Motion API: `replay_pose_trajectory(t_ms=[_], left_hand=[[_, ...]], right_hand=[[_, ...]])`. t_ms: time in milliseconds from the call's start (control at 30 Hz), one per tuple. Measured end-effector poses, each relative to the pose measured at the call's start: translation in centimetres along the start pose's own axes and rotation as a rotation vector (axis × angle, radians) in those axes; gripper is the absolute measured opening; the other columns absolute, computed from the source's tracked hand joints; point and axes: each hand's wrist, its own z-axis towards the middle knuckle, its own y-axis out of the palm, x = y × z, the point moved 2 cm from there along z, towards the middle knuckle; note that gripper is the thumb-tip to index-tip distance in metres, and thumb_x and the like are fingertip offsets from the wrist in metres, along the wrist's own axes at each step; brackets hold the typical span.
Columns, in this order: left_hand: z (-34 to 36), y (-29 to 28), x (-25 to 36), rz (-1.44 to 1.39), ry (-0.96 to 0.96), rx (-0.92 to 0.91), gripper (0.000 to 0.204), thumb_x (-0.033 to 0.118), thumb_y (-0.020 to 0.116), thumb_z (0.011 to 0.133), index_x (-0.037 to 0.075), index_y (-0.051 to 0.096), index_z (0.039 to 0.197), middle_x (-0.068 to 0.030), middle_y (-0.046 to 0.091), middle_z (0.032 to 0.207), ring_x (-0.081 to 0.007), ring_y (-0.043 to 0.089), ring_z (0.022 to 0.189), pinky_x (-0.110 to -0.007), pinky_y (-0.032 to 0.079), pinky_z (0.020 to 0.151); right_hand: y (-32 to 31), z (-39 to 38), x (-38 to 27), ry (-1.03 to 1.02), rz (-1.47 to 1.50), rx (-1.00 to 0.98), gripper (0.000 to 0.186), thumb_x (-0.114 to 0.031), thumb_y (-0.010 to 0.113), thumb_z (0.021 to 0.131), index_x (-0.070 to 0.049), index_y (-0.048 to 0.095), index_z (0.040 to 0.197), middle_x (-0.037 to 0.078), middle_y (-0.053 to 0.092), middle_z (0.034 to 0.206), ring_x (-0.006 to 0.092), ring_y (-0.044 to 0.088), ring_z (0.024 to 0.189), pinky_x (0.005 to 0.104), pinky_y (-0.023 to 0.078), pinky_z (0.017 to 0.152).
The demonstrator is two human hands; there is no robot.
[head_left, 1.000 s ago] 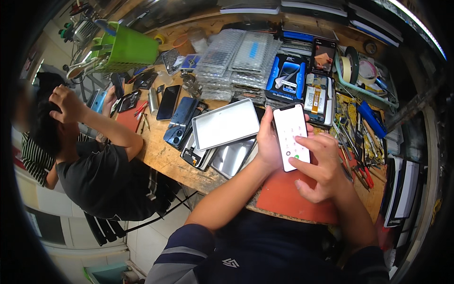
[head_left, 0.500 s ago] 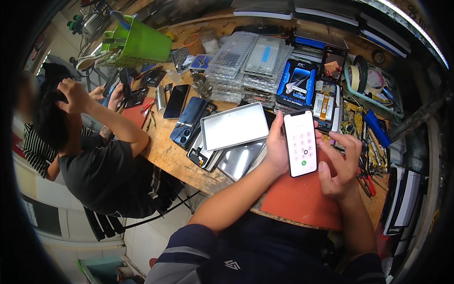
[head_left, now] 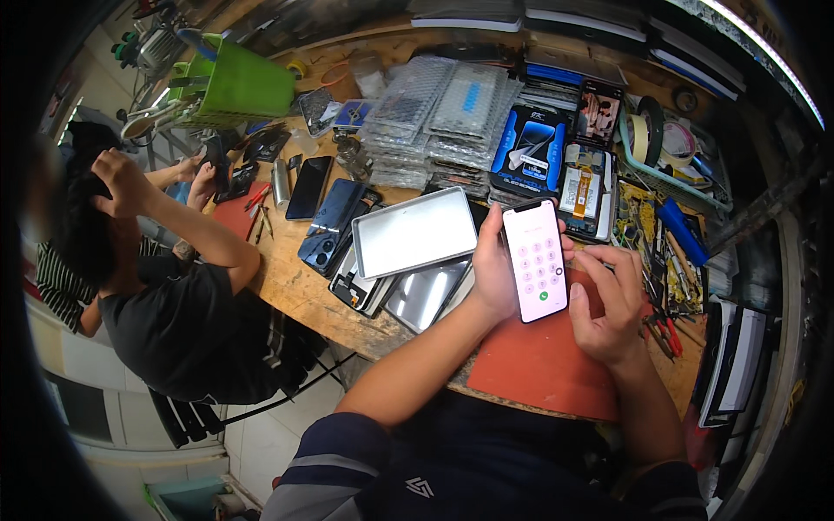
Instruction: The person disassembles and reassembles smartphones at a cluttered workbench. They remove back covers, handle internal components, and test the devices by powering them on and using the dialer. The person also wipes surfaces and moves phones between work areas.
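Observation:
A smartphone (head_left: 537,260) with a lit pink-white dial pad is held upright, face toward me, in my left hand (head_left: 493,278). My left thumb lies along its left edge, and fingertips show past the right edge. My right hand (head_left: 612,304) hovers close to the phone's right side, fingers bent and apart, with nothing in it. Below both hands lies a red-orange mat (head_left: 539,373). Left of the phone, a shallow white metal tray (head_left: 415,233) rests on several phones and screen parts, next to a dark blue phone (head_left: 334,227).
Bubble-wrapped packs (head_left: 417,104) are stacked at the back, beside a blue-black screen box (head_left: 530,149). An opened device (head_left: 586,193), a basket of tape rolls (head_left: 673,156) and scattered tools (head_left: 669,334) fill the right. Another person (head_left: 174,304) sits at the left, near a green bin (head_left: 248,87).
The whole view has shifted slightly left. My right fingers have come a little nearer the phone's edge. My left hand still holds the phone, its dial pad still lit.

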Motion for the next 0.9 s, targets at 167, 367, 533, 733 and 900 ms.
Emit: replay_pose_trajectory(t_ms=[167,367,533,733,900], left_hand=[[-0.2,-0.5,0.0,-0.073,-0.028,-0.023,0.087,0.07,0.025,0.105,-0.002,0.055,0.144,-0.0187,0.072,0.118,-0.0337,0.073,0.103,-0.046,0.06,0.094],[-0.2,0.4,0.9,0.037,0.039,0.019,0.086,0.07,0.025,0.105,0.0,0.051,0.148,-0.0186,0.07,0.118,-0.0328,0.072,0.102,-0.049,0.06,0.093],[-0.3,1.3,1.1,0.068,0.064,0.006,0.083,0.068,0.025,0.106,0.001,0.049,0.148,-0.0158,0.068,0.113,-0.0294,0.069,0.096,-0.047,0.059,0.087],[-0.6,1.1,0.8,0.049,0.03,0.013,0.082,0.069,0.026,0.106,0.003,0.048,0.149,-0.0143,0.068,0.115,-0.0288,0.068,0.098,-0.047,0.058,0.088],[-0.4,0.9,0.9,-0.092,-0.003,-0.079,0.087,0.072,0.025,0.105,0.002,0.045,0.152,-0.0167,0.066,0.119,-0.0327,0.068,0.103,-0.05,0.058,0.094]], right_hand=[[0.2,-0.1,0.3,-0.018,0.006,0.031,0.041,0.001,0.071,0.073,0.0,0.072,0.114,0.013,0.068,0.11,0.032,0.063,0.095,0.0437,0.048,0.085],[0.8,-0.9,1.1,0.167,0.155,0.114,0.031,0.001,0.071,0.078,0.0,0.071,0.109,0.013,0.068,0.106,0.0279,0.065,0.091,0.0386,0.051,0.078],[2.0,-2.1,2.1,0.684,0.732,-0.121,0.018,-0.004,0.069,0.089,0.001,0.068,0.106,0.004,0.067,0.088,0.0103,0.061,0.074,0.0271,0.048,0.065],[2.9,-2.7,1.8,0.714,1.094,-0.377,0.027,-0.002,0.065,0.088,-0.004,0.063,0.115,-0.005,0.061,0.084,0.0031,0.053,0.07,0.0225,0.041,0.062],[2.6,-2.8,1.8,0.67,1.076,-0.487,0.043,0.008,0.06,0.085,0.0,0.058,0.128,0.0,0.064,0.103,0.0064,0.06,0.089,0.0251,0.047,0.078]])
